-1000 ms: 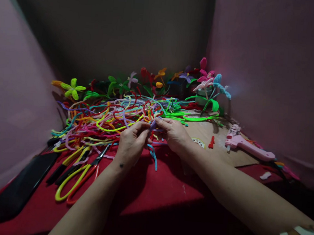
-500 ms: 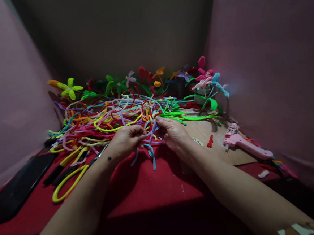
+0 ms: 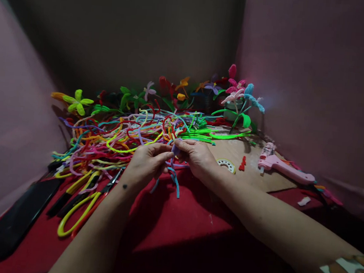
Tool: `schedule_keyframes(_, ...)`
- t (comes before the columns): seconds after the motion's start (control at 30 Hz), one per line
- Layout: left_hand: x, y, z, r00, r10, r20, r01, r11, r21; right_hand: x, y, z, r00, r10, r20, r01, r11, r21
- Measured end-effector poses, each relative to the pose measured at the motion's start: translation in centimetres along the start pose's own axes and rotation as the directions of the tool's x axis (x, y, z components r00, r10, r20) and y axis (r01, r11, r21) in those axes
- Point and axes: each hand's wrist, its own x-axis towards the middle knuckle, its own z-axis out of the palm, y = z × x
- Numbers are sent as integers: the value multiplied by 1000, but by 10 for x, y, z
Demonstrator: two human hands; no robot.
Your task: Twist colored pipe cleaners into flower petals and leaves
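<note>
Between my two hands is a short purple pipe cleaner piece (image 3: 176, 149), bent or folded, partly covered by my fingers. My left hand (image 3: 150, 161) pinches its lower left side between thumb and fingertips. From the right, my right hand (image 3: 196, 155) grips it with the thumb on top and the fingers curled under. Blue pipe cleaner ends (image 3: 175, 181) hang over the red cloth just below the hands; whether they are joined to the purple piece I cannot tell. A tangled heap of coloured pipe cleaners (image 3: 128, 136) lies just behind and left of my hands.
Scissors with yellow and orange handles (image 3: 64, 224) and black-and-yellow pliers (image 3: 77, 187) lie at left, beside a black flat object (image 3: 20, 220). At right, a pink glue gun (image 3: 286, 169) rests on a board (image 3: 260, 182). Pipe cleaner flowers (image 3: 236, 90) stand behind.
My left hand drew away to the left, then came back to the purple piece. The right hand kept hold and turned the piece slightly. The view shifted a little.
</note>
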Motion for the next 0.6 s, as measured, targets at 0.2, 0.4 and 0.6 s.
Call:
schedule_keyframes(0.2, 1, -5, 2, 995, 71, 70, -76, 994, 78, 2, -2, 0, 990, 128, -54, -122, 987, 101)
schedule_keyframes(0.4, -2, 0, 3, 994, 32, 103, -39, 997, 63, 6, 0, -4, 981, 180, -68, -167, 971, 170)
schedule_keyframes(0.6, 2, -5, 1, 996, 59, 72, -62, 998, 33, 5, -3, -3, 991, 134, -14, -131, 982, 135)
